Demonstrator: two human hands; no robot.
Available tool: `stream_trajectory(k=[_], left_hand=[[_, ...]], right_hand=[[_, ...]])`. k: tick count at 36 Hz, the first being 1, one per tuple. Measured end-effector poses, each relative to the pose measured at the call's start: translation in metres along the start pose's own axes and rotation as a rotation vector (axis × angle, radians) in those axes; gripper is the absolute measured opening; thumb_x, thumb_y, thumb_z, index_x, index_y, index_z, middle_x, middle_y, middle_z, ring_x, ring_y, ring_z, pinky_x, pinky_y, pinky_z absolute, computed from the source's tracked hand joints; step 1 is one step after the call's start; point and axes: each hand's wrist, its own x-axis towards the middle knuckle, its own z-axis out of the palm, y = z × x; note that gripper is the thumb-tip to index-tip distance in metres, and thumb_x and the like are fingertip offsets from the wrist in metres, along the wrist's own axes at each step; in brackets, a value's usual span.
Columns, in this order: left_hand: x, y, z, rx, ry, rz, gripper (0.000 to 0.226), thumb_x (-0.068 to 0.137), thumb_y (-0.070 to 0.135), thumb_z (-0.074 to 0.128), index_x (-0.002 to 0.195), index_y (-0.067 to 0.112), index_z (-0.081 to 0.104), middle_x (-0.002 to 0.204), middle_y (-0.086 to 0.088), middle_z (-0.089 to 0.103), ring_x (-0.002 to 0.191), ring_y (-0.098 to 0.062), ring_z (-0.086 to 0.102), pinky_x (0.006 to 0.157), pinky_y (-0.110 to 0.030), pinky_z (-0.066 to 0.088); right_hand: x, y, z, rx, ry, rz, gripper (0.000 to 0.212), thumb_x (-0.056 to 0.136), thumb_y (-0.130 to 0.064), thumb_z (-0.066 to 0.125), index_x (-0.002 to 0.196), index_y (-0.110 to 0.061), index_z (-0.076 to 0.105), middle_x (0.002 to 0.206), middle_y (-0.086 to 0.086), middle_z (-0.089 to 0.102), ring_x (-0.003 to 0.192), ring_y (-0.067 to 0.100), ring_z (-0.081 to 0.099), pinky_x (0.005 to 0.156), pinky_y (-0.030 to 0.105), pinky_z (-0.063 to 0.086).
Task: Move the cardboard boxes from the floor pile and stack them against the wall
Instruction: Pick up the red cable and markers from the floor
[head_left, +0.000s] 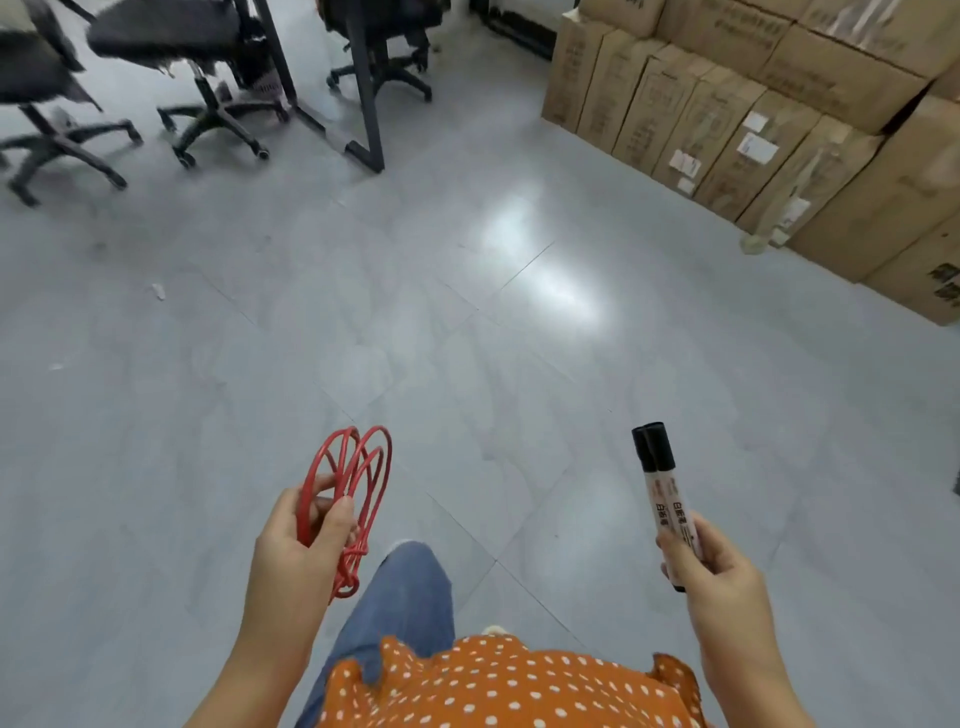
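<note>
Brown cardboard boxes (737, 124) stand in a row on the floor at the upper right, with more boxes stacked on top of them. My left hand (298, 540) is closed around a coil of red cord (353, 483), low and left of centre. In my right hand (711, 561) I hold two black-capped markers (662, 483) side by side, pointing up, low on the right. Both hands are far from the boxes, with open grey floor between.
Black office chairs (208, 57) on wheeled bases and black desk legs (363, 104) fill the upper left. Small scraps of paper (158, 291) lie on the grey tiled floor (467, 322). My jeans leg and orange dotted top show at the bottom.
</note>
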Motion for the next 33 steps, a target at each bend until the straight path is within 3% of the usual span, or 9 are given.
stream_trajectory(k=[4, 10, 15, 19, 22, 28, 33], left_hand=[[0.06, 0.015, 0.022, -0.003, 0.038, -0.037, 0.014, 0.095, 0.021, 0.051, 0.109, 0.022, 0.053, 0.092, -0.001, 0.064, 0.084, -0.016, 0.061, 0.062, -0.027, 0.049], [0.179, 0.057, 0.049, 0.033, 0.04, -0.036, 0.021, 0.096, 0.023, 0.049, 0.116, 0.017, 0.054, 0.1, -0.011, 0.063, 0.087, -0.019, 0.06, 0.064, -0.027, 0.049], [0.278, 0.118, 0.065, 0.039, 0.004, 0.012, 0.019, 0.096, 0.02, 0.05, 0.114, 0.018, 0.052, 0.099, -0.012, 0.062, 0.089, -0.024, 0.061, 0.06, -0.02, 0.05], [0.346, 0.153, 0.083, 0.058, -0.033, 0.021, 0.018, 0.096, 0.018, 0.05, 0.114, 0.019, 0.052, 0.092, -0.01, 0.062, 0.082, -0.023, 0.061, 0.049, -0.015, 0.051], [0.389, 0.176, 0.101, 0.066, -0.051, 0.011, 0.017, 0.096, 0.019, 0.05, 0.113, 0.019, 0.054, 0.088, -0.008, 0.063, 0.08, -0.022, 0.062, 0.049, -0.015, 0.052], [0.464, 0.215, 0.148, 0.055, -0.075, 0.003, 0.016, 0.095, 0.02, 0.051, 0.111, 0.02, 0.055, 0.095, -0.007, 0.064, 0.087, -0.023, 0.063, 0.07, -0.032, 0.053], [0.54, 0.25, 0.207, 0.059, -0.024, 0.023, 0.015, 0.096, 0.019, 0.05, 0.111, 0.021, 0.053, 0.091, -0.007, 0.063, 0.081, -0.02, 0.062, 0.057, -0.022, 0.049]], right_hand=[[0.06, -0.029, 0.03, -0.022, -0.036, 0.004, 0.015, 0.092, -0.017, 0.06, 0.088, -0.03, 0.066, 0.076, 0.009, 0.047, 0.071, 0.023, 0.041, 0.064, 0.035, 0.036], [0.163, -0.088, 0.094, -0.035, -0.003, -0.009, 0.009, 0.094, -0.018, 0.059, 0.095, -0.022, 0.066, 0.077, 0.007, 0.05, 0.072, 0.021, 0.048, 0.064, 0.031, 0.041], [0.239, -0.154, 0.146, 0.008, -0.005, -0.02, 0.011, 0.093, -0.018, 0.06, 0.083, -0.021, 0.065, 0.08, 0.012, 0.05, 0.074, 0.023, 0.045, 0.068, 0.035, 0.042], [0.286, -0.194, 0.178, 0.046, -0.011, 0.0, 0.008, 0.093, -0.017, 0.059, 0.09, -0.017, 0.066, 0.082, 0.007, 0.061, 0.077, 0.021, 0.052, 0.064, 0.028, 0.044], [0.323, -0.217, 0.194, 0.063, 0.001, 0.03, 0.006, 0.093, -0.02, 0.058, 0.097, -0.02, 0.064, 0.087, 0.004, 0.064, 0.082, 0.017, 0.058, 0.065, 0.026, 0.046], [0.411, -0.247, 0.213, 0.051, 0.03, 0.072, 0.024, 0.094, -0.019, 0.057, 0.114, -0.007, 0.062, 0.095, 0.006, 0.064, 0.084, 0.016, 0.059, 0.062, 0.026, 0.045], [0.515, -0.287, 0.23, 0.041, -0.002, 0.044, 0.03, 0.094, -0.018, 0.057, 0.12, -0.004, 0.06, 0.098, 0.005, 0.064, 0.084, 0.017, 0.059, 0.062, 0.026, 0.045]])
